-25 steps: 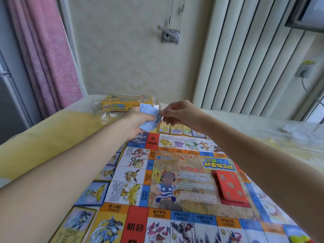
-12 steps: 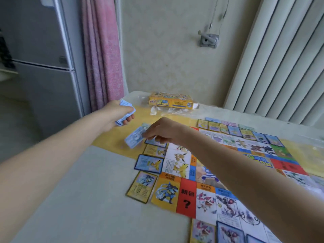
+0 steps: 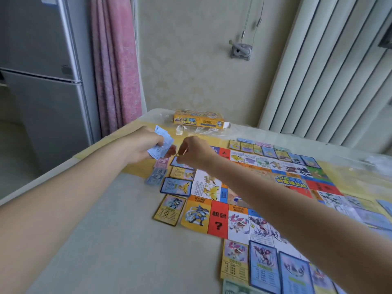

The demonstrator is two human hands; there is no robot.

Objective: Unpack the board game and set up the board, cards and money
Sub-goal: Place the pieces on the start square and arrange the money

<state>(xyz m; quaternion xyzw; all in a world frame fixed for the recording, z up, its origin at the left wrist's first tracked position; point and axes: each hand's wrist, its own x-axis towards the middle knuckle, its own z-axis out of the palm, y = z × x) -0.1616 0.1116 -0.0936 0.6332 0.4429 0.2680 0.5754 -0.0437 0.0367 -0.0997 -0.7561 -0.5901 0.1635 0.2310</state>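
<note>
Nearest, cards (image 3: 264, 264) edge the flat board (image 3: 218, 217) on the table (image 3: 106, 240). Beyond, blue notes (image 3: 156, 176) lie just off the board's left corner. Farther, the left hand (image 3: 146, 145) clamps a thin stack of paper money (image 3: 161, 145); the right hand (image 3: 196, 152) hovers beside it, fingertips pinched together. Likely light, limp and slippery: pinch one note's free edge. Farthest, the box (image 3: 198, 120).

Thin printed paper board (image 3: 250, 200) lying flat, glossy card stock cards (image 3: 176, 186), flimsy pale blue paper notes (image 3: 160, 146), matt cream surface (image 3: 110, 240), crinkled clear plastic wrap (image 3: 197, 130), cardboard box (image 3: 198, 119) at twelve o'clock, pink cloth curtain (image 3: 116, 66)
</note>
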